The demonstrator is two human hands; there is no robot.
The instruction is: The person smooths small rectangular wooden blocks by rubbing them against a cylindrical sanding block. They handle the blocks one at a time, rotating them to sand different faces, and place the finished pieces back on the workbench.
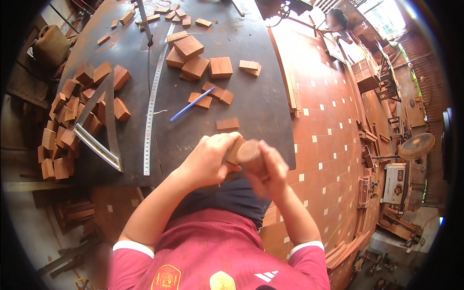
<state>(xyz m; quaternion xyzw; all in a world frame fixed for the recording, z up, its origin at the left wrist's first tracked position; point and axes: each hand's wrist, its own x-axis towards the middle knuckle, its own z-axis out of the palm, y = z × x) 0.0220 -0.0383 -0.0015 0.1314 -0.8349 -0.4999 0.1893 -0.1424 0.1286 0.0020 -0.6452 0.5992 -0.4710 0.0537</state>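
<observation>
In front of my body, close to the table's near edge, my left hand (pixel 212 157) grips a small wooden block (pixel 234 151). My right hand (pixel 270 169) is closed round a brown, round-ended thing (pixel 249 152) smeared by motion, its exact kind unclear. That round end is against or very close to the block; I cannot tell whether they touch. Just beyond my left hand lies a single wooden block (pixel 227 124). Farther off, a blue pen (pixel 192 104) rests partly across a few more blocks (pixel 212 94).
A white measuring tape strip (pixel 153 96) runs along the dark tabletop (pixel 193 137). To its left are a metal triangle square (pixel 116 116) and a large pile of blocks (pixel 72 108). Thicker blocks (pixel 195 66) lie beyond the pen. A tiled floor (pixel 319 145) spreads to the right; another person (pixel 338 21) is far off.
</observation>
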